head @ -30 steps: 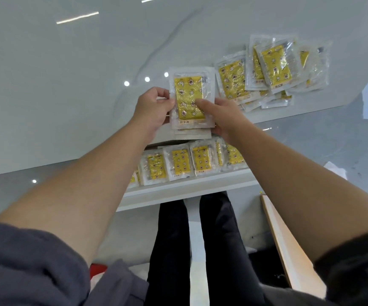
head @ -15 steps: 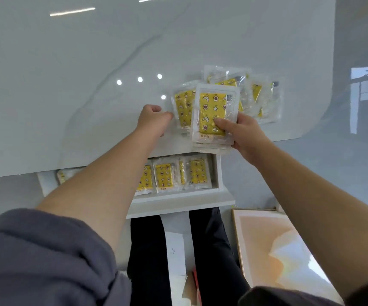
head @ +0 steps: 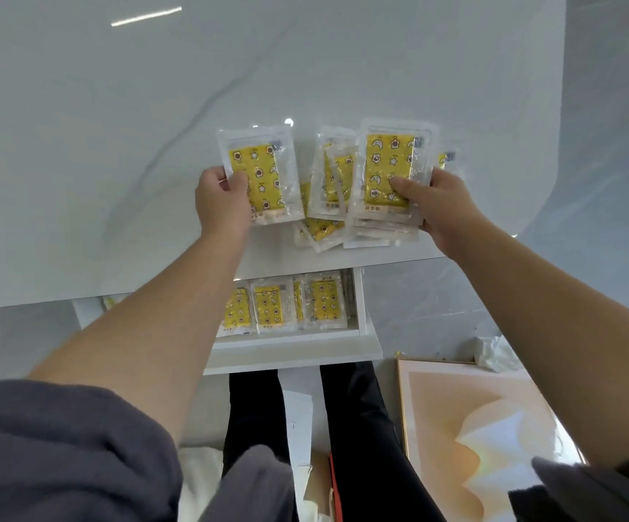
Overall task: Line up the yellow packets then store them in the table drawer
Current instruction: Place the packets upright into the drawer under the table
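**Yellow packets squared up above a part-filled drawer**

Both hands are out over the white table (head: 117, 163), and each has its fingers closed on stock. The left hand (head: 222, 197) pinches a single packet (head: 258, 175) near its lower left corner, with the thumb across the yellow face and the packet standing upright. The right hand (head: 437, 205) grips a stack of packets (head: 388, 171), thumb pressed on the top one and fingers curled behind it. The lower wrappers fan out a little at the bottom edge. Between the two hands, a few loose packets (head: 333, 171) lie overlapped and askew on the table top.

Below the table edge the drawer (head: 365, 325) stands open, with a row of stored packets (head: 298, 305) side by side inside it.

We read this as the lining-up step, with storing partly done. In our judgement, the next move calls for laying the single packet onto the stack with edges matched. The stragglers would then need gathering before anything goes down to the drawer. We expect the slick wrappers to slide, so a firm pinch matters.

Both forearms reach forward, bare below grey sleeves, and the hands sit well apart at about the same level.
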